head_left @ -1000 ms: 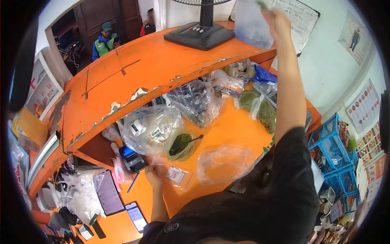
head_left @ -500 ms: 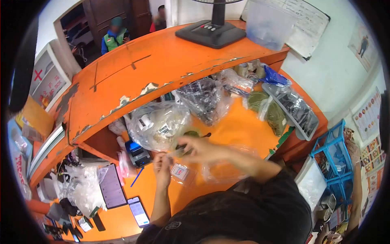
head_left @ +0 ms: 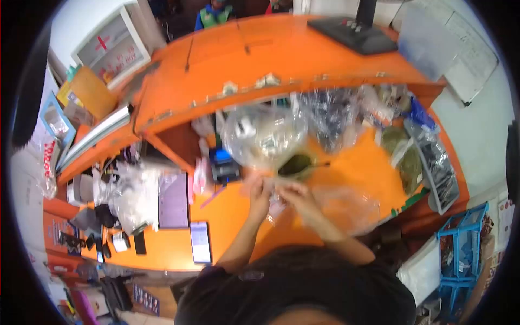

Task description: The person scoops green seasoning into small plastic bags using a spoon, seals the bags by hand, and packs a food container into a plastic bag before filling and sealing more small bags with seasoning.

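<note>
My left hand (head_left: pixel 260 196) is closed in a pinch above the orange desk (head_left: pixel 233 216). Close beside it, my right hand (head_left: pixel 299 197) is closed too, fingertips pressed together. What they pinch is blurred; a bit of clear plastic seems to show between them. Part of a small clear packet (head_left: pixel 275 208) with a printed label lies under the hands. Just beyond the fingers sits an olive-green pouch (head_left: pixel 297 164), and behind it a big clear plastic bag (head_left: pixel 260 132) with white items inside. A clear plastic sheet (head_left: pixel 352 206) spreads to the right of my right hand.
Left of my hands are a blue and black device (head_left: pixel 224 167), a purple clipboard (head_left: pixel 173 203) and a phone (head_left: pixel 200 242). A raised orange counter (head_left: pixel 216 59) curves along the far side, bearing a fan base (head_left: pixel 355 35). Blue racks (head_left: pixel 460 244) stand at right.
The camera view has swung left, so everything sits further right. My right hand has come down beside my left hand, and its fingers are now pinched together.
</note>
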The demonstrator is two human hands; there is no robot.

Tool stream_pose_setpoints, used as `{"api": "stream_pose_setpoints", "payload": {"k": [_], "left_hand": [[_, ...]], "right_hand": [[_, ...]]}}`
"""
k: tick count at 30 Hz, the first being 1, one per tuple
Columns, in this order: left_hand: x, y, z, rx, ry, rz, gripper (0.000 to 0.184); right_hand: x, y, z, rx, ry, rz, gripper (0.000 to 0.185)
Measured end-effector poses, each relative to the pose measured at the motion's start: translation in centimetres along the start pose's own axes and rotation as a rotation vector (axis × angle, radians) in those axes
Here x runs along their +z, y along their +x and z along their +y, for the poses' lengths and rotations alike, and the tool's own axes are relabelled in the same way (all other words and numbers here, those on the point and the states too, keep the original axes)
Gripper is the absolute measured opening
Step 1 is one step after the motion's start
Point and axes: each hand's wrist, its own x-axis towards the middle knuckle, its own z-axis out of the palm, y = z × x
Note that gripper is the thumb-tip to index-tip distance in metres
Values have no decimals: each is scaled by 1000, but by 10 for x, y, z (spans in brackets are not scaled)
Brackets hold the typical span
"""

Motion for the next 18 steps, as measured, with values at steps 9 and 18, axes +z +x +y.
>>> {"api": "stream_pose_setpoints", "payload": {"k": [9,18], "left_hand": [[-7,1,5,-162,-83,-125,25],[-19,6,8,-87,186,-110,29]], "right_hand": [[-8,2,-20,59,-16,-21,20],[-17,2,-21,-235,-525,50,8]]}}
